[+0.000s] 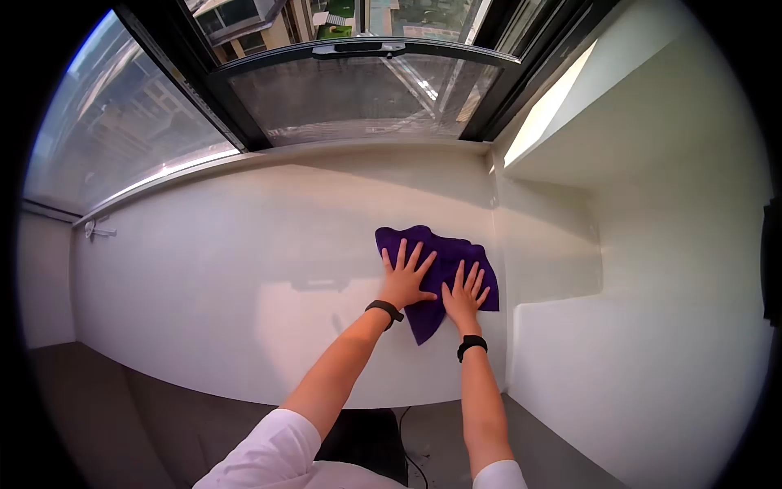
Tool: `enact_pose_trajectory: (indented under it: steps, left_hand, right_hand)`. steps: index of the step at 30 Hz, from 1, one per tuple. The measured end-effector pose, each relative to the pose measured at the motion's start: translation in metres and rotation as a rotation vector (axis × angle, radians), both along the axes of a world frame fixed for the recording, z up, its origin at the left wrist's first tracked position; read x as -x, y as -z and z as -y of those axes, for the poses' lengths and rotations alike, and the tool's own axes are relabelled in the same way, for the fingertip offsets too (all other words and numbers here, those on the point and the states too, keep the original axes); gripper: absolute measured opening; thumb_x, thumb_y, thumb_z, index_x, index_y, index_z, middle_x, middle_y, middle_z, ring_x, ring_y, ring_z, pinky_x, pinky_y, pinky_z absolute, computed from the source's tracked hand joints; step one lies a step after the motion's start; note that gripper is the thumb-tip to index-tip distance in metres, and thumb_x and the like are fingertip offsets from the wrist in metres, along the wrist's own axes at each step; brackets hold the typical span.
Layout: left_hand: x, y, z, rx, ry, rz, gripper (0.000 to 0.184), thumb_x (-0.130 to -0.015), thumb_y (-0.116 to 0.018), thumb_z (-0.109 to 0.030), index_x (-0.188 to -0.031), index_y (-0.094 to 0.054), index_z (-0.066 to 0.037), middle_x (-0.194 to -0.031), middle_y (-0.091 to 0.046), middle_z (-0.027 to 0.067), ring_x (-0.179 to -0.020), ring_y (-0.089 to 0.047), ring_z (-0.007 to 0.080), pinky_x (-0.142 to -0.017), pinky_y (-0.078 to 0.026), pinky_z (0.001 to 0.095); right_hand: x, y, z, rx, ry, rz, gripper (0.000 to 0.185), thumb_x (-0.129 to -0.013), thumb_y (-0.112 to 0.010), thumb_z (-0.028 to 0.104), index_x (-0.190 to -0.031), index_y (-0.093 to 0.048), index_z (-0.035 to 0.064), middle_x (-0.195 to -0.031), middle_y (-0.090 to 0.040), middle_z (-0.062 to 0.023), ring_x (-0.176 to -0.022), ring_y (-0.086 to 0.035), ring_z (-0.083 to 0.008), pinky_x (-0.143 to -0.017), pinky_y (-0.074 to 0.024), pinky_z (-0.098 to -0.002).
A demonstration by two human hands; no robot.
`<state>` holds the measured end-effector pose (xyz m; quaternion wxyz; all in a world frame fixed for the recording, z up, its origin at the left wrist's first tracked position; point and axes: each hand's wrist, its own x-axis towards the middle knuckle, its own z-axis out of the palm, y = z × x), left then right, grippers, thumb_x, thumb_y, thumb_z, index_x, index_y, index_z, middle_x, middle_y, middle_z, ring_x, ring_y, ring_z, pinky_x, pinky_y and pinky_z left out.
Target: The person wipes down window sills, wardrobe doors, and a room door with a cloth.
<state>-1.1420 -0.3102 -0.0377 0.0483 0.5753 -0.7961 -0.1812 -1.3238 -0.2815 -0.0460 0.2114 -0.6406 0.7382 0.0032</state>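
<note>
A dark purple cloth (440, 254) lies spread on the white window ledge (187, 269), close to its right end. My left hand (403, 281) presses flat on the cloth's left part, fingers spread wide. On the right part of the cloth rests my right hand (464, 300), also flat with the fingers apart. One corner of the cloth points down toward me between the two wrists. Both wrists wear dark bands. Parts of the cloth under the palms are hidden.
Behind the ledge stands a dark-framed window (366, 98) with a handle (358, 50) on top. A small white fitting (99, 231) sits at the far left. To the right rises a white wall (652, 350) with a recess. A black cable (414, 460) hangs below the front edge.
</note>
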Motion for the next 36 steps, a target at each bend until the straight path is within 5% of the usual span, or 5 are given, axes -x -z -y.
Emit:
enact_pose_trajectory:
  steps: [7,15,20,27,36]
  left_hand:
    - [0.003,0.011,-0.03,0.044,-0.041,0.005,0.101,-0.077,-0.071,-0.067,-0.16,-0.027,-0.03,-0.169,-0.015,0.0055,-0.156,-0.003,0.036,-0.117,0.0,0.0709]
    - [-0.013,0.004,-0.266,0.059,-0.11,0.02,0.08,-0.089,-0.061,-0.059,-0.157,-0.035,-0.027,-0.166,-0.025,0.0047,-0.155,-0.011,0.0331,-0.119,-0.001,0.0663]
    - [-0.026,-0.01,-0.361,-0.13,-0.282,-0.028,0.076,-0.091,-0.061,-0.054,-0.158,-0.031,-0.033,-0.168,-0.016,0.0077,-0.155,-0.006,0.0389,-0.117,-0.003,0.0697]
    - [-0.079,-0.021,-0.375,-0.209,-0.597,0.014,0.068,-0.095,-0.057,-0.05,-0.157,-0.031,-0.039,-0.168,-0.014,0.0111,-0.153,-0.002,0.0461,-0.113,-0.007,0.0756]
    - [-0.123,-0.021,-0.368,-0.177,-0.846,0.003,0.069,-0.096,-0.059,-0.039,-0.158,-0.028,-0.036,-0.168,-0.013,0.0123,-0.152,-0.006,0.0474,-0.114,-0.012,0.0746]
  right_hand:
    - [-0.004,0.008,-0.035,0.081,-0.042,0.017,0.071,-0.102,-0.046,0.041,-0.162,-0.016,0.0172,-0.169,-0.002,-0.0173,-0.155,-0.001,-0.0392,-0.117,-0.0027,-0.0679]
    - [0.0,-0.001,-0.227,0.104,-0.445,0.038,0.073,-0.097,-0.055,0.038,-0.159,-0.025,0.0124,-0.167,-0.008,-0.0218,-0.154,-0.002,-0.0433,-0.116,-0.0044,-0.0694]
    - [0.013,-0.017,-0.256,-0.092,-0.606,0.096,0.082,-0.094,-0.062,0.039,-0.161,-0.018,0.022,-0.168,0.003,-0.02,-0.154,0.001,-0.0435,-0.117,-0.0061,-0.07]
    - [-0.013,-0.044,-0.211,-0.353,-0.751,0.168,0.089,-0.091,-0.065,0.038,-0.162,-0.013,0.0302,-0.167,0.014,-0.0211,-0.153,0.014,-0.0455,-0.115,0.0001,-0.0708]
    - [-0.084,-0.037,-0.219,-0.195,-1.019,0.308,0.082,-0.087,-0.068,0.035,-0.159,-0.029,0.0227,-0.168,0.0,-0.0193,-0.154,0.001,-0.0436,-0.115,-0.0042,-0.0721]
